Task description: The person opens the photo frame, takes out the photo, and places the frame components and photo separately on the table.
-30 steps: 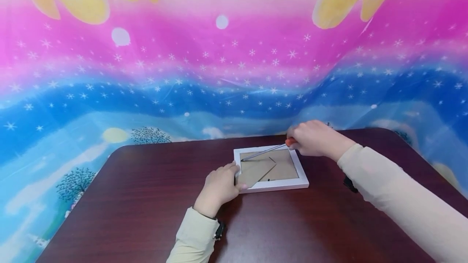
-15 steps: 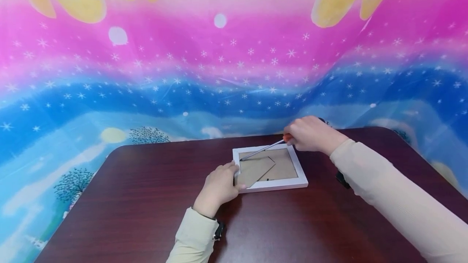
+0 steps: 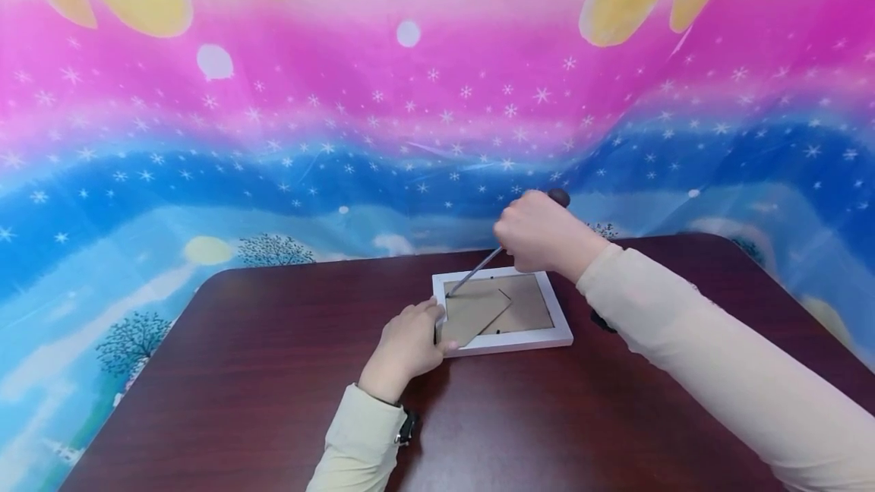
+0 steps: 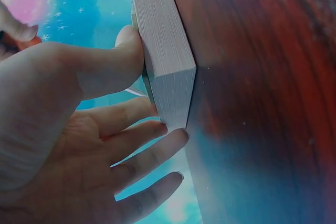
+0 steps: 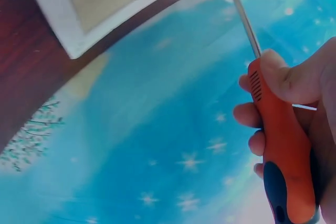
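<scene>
A white picture frame (image 3: 557, 323) lies back up on the table, its brown backing board (image 3: 529, 302) and slanting stand flap (image 3: 472, 313) showing. My left hand (image 3: 406, 344) steadies its near left corner; in the left wrist view the thumb presses the back and fairly straight fingers touch the side. My right hand (image 3: 543, 234) grips an orange-and-black screwdriver (image 5: 281, 135) by the handle, thumb along its upper end. The steel shaft (image 3: 475, 270) slopes down left, with its tip at the frame's left inner edge. In the head view the hand hides most of the handle.
The dark red wooden table (image 3: 273, 370) has rounded far corners. Behind it hangs a pink and blue cloth (image 3: 383, 135) with snowflakes and trees, close to the table's far edge. Small black tabs (image 3: 498, 332) sit along the frame's inner edge.
My right hand has risen and moved left with the screwdriver, so the shaft stands steeper. Its tip stays at the frame's left inner edge. The left hand keeps its place on the frame.
</scene>
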A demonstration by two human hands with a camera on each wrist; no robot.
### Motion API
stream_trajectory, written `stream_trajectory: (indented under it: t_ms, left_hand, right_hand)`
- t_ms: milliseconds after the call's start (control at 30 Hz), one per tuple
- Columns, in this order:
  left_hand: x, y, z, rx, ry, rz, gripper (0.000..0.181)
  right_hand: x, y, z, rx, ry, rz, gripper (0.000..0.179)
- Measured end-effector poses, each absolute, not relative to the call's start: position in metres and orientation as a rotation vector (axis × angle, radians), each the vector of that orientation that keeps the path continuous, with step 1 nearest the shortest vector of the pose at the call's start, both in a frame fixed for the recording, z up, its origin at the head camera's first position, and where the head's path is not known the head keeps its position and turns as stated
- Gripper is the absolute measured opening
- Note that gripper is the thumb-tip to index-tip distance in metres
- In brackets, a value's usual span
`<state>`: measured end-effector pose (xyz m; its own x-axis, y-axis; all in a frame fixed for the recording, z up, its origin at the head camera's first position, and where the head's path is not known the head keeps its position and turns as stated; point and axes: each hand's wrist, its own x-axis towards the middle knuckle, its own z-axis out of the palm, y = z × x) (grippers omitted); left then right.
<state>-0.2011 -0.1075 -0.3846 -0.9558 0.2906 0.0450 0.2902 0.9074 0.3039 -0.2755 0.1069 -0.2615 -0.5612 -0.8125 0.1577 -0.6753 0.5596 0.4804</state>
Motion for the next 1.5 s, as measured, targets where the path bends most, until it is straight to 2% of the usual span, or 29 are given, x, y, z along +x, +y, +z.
stream_trajectory:
  t_ms: [233, 400, 733, 967, 1200, 1333, 1500]
  left_hand:
    - [-0.203, -0.109, -0.382, 0.465, 3.069, 0.465, 0.056]
    - [-0.203, -0.109, -0.383, 0.463, 3.075, 0.458, 0.054]
    - [-0.2, -0.106, -0.384, 0.465, 3.103, 0.405, 0.054]
    - [-0.199, -0.105, -0.382, 0.456, 3.118, 0.351, 0.055]
    - [-0.199, -0.107, -0.381, 0.46, 3.106, 0.399, 0.055]
    - [-0.199, -0.106, -0.382, 0.461, 3.096, 0.412, 0.055]
    - [-0.199, -0.105, -0.383, 0.47, 3.099, 0.401, 0.056]
  right_hand:
    - [-0.271, 0.08, -0.25, 1.201, -2.343, -0.75, 0.023]
    - [-0.272, 0.079, -0.251, 1.202, -2.359, -0.773, 0.02]
    - [-0.296, 0.126, -0.269, 1.206, -2.705, -0.366, 0.005]
    - [-0.306, 0.162, -0.299, 1.187, -2.845, -0.074, 0.013]
    - [-0.311, 0.175, -0.319, 1.218, -2.729, 0.023, 0.022]
    - [-0.306, 0.167, -0.312, 1.229, -2.663, -0.013, 0.025]
    - [-0.293, 0.146, -0.288, 1.245, -2.621, -0.194, 0.009]
